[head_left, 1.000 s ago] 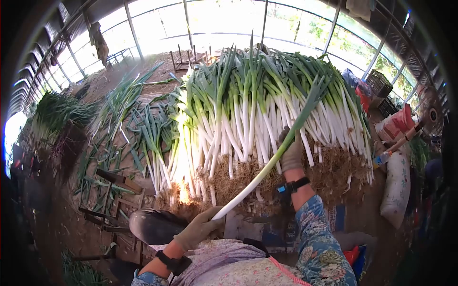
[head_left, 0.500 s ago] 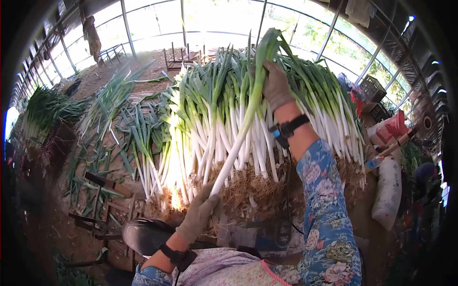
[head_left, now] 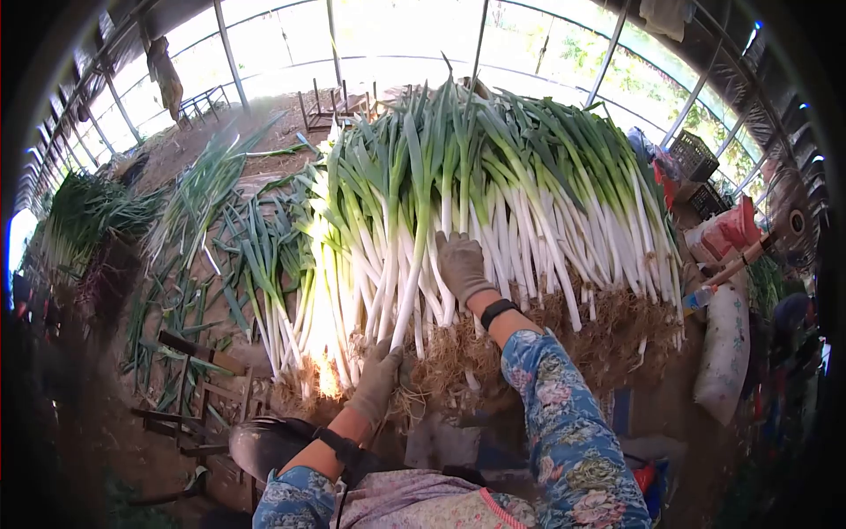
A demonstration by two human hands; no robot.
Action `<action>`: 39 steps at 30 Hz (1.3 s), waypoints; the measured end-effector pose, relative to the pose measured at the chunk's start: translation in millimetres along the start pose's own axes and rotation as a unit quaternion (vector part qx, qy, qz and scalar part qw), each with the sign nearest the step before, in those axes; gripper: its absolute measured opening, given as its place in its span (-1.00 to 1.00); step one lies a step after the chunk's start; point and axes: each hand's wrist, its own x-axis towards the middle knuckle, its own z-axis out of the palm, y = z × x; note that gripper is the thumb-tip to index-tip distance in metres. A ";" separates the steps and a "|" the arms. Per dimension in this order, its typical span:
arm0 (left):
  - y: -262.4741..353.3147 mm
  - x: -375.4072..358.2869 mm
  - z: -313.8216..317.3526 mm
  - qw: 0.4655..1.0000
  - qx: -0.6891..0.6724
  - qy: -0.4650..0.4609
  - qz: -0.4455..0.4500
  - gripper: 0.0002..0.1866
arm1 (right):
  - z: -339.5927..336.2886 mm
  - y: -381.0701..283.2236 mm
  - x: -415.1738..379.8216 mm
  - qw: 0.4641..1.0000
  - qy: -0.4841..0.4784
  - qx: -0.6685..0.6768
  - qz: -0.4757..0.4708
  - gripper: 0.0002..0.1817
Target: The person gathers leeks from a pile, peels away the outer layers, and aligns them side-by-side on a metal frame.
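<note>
A thick heap of leeks (head_left: 529, 203) with green tops, long white shafts and soil-covered roots lies before me. My left hand (head_left: 377, 381), in a dirty work glove, is closed round the root end of one leek (head_left: 412, 286), whose leaves rest on the heap. Further up and to the right, my gloved right hand (head_left: 463, 264) is among the white shafts. Its fingers look curled round a leek there, though the fingertips are partly hidden.
Loose leaves (head_left: 189, 295) and smaller leeks (head_left: 264, 264) lie left of the heap, with a wooden stool frame (head_left: 211, 388) nearby. At the right are a pale sack (head_left: 721, 361), a red bag (head_left: 724, 225) and black crates (head_left: 693, 157). My boot (head_left: 269, 443) shows below.
The leek held up between both hands now lies along the heap, its root end still in my left hand. My right hand has left its leaves and come down to the white shafts.
</note>
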 end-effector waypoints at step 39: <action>-43.5 -33.2 8.8 0.999 -0.050 -0.014 0.013 -0.42 | -74.5 -96.0 -139.8 0.825 -0.014 0.498 0.267 -0.62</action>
